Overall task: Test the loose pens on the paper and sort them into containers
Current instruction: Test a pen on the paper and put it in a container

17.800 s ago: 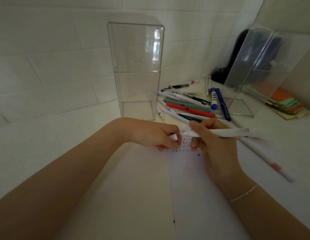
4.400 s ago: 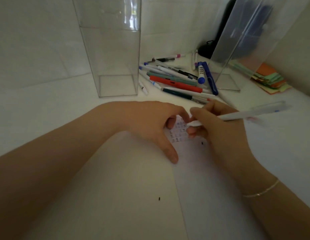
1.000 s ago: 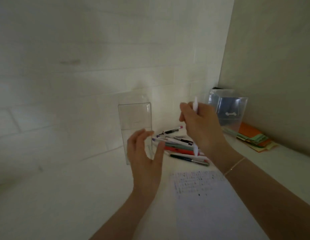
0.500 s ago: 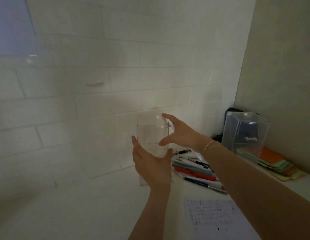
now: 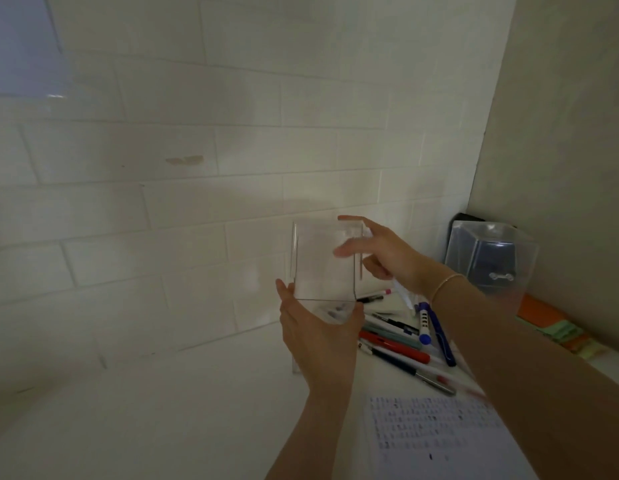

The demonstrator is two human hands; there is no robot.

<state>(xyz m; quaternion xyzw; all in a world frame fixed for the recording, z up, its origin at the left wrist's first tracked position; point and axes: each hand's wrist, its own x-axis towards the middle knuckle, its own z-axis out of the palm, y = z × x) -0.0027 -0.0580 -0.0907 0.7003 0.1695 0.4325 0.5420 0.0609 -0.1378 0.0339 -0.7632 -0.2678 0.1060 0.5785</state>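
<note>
A tall clear container [image 5: 315, 268] stands by the tiled wall. My left hand [image 5: 318, 337] grips its lower front, thumb on the left side and fingers on the right. My right hand [image 5: 380, 252] reaches over its top right edge, forefinger and thumb stretched out. The other fingers curl round a white pen [image 5: 402, 293], whose end sticks out below the hand. Loose pens [image 5: 394, 344] lie in a pile just right of the container. The test paper [image 5: 439, 434], covered in small marks, lies at the lower right.
A second clear container [image 5: 491, 258] stands in the right corner with a dark object behind it. Orange and green sticky notes [image 5: 557, 330] lie beside it along the right wall. A blue and white marker [image 5: 424, 323] rests at the pile's far side.
The pen test on the paper ended and my view rose. Both hands went up to the tall container; my left hand now grips it and my right hand is at its top.
</note>
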